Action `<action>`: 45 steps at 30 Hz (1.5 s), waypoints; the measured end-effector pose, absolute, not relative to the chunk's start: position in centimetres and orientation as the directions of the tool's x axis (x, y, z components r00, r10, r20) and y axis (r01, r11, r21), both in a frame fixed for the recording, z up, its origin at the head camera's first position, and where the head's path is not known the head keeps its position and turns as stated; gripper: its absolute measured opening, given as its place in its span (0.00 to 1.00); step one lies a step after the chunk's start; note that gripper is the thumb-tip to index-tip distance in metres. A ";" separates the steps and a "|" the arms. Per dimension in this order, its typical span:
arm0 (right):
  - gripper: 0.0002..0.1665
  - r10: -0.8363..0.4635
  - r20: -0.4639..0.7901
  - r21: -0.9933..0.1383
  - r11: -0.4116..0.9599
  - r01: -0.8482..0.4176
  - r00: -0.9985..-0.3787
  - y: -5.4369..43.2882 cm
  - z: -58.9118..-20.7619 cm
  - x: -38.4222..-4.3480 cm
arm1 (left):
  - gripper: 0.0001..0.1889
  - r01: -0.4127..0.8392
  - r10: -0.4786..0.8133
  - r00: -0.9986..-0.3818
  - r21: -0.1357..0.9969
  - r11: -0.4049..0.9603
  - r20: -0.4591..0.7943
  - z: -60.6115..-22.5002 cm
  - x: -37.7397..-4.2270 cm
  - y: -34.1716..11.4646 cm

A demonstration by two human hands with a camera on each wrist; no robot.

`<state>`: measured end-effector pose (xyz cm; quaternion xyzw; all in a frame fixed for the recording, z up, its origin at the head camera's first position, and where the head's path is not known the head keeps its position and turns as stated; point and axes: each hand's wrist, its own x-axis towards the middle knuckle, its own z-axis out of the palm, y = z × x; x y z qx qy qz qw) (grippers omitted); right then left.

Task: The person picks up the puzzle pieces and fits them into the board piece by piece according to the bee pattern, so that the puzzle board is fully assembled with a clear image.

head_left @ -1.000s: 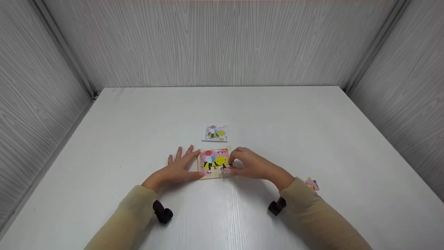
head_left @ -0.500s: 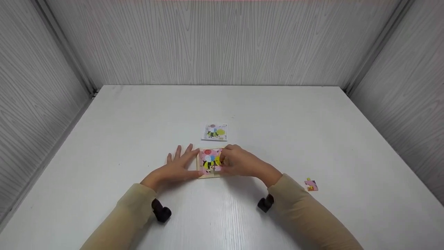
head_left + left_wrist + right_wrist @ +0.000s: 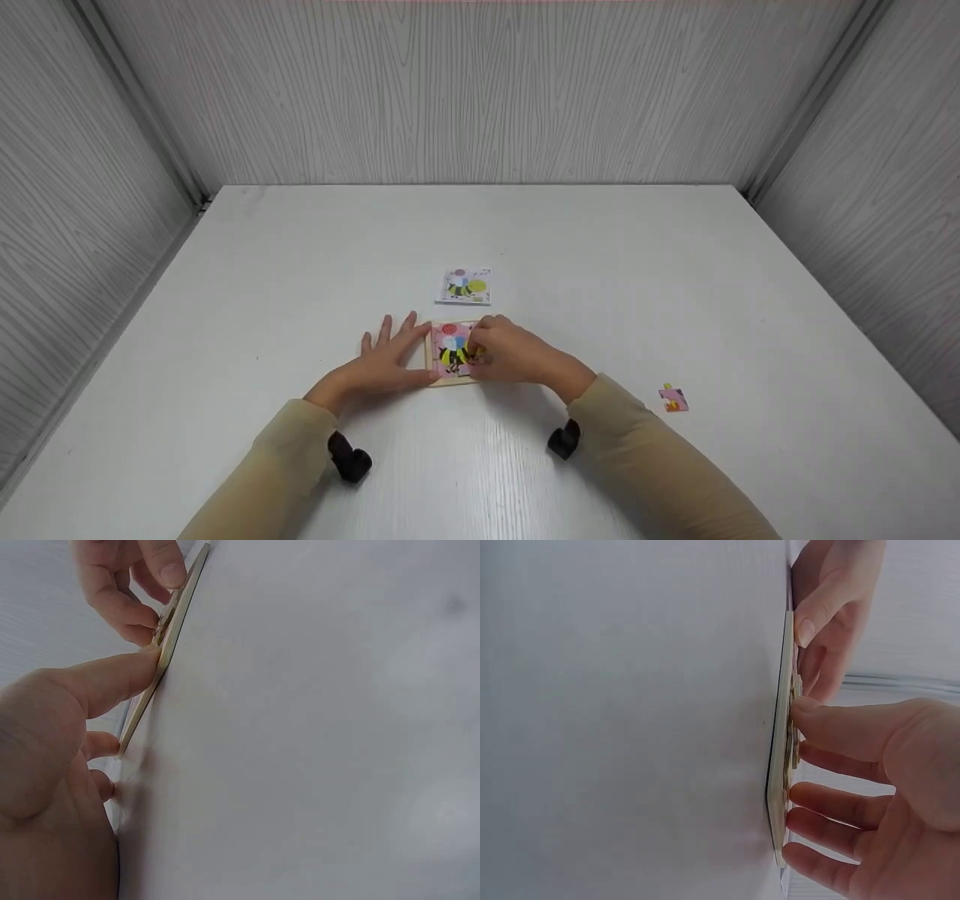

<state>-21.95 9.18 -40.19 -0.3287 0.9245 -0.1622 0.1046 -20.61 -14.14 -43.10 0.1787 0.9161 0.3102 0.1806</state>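
A square wooden jigsaw puzzle board [image 3: 448,382] with a bee picture lies in the middle of the white table. My left hand [image 3: 377,367] presses its left side, thumb near the front corner and forefinger near the back one, other fingers spread. Over the board's right half, my right hand [image 3: 517,352] pinches a puzzle piece [image 3: 796,754] between thumb and forefinger, low above the surface. That piece looks slightly raised and tilted in the right wrist view. The right fingers hide much of the bee's head and the board's right edge.
Behind the board lies a square picture card [image 3: 465,286] with the same bee design. A loose pink and yellow puzzle piece [image 3: 675,398] rests to the right, near the right sleeve. Grey wood-grain panels [image 3: 480,97] wall the table at the back and sides.
My right hand has moved left from the board's right edge over its right half with the pinched puzzle piece. The left hand has stayed on the board.
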 end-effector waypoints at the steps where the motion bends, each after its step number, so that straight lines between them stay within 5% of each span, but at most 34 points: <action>1: 0.14 -0.639 -0.092 -0.366 0.735 -0.571 -0.763 9.1 -40.2 -21.9 | 0.45 0.209 0.435 -0.871 0.632 0.747 -0.226 -43.1 -20.6 -14.1; 45: 0.13 -0.597 -0.083 -0.338 0.770 -0.541 -0.798 8.3 -40.2 -21.8 | 0.45 0.212 0.437 -0.872 0.635 0.743 -0.221 -43.0 -20.6 -14.0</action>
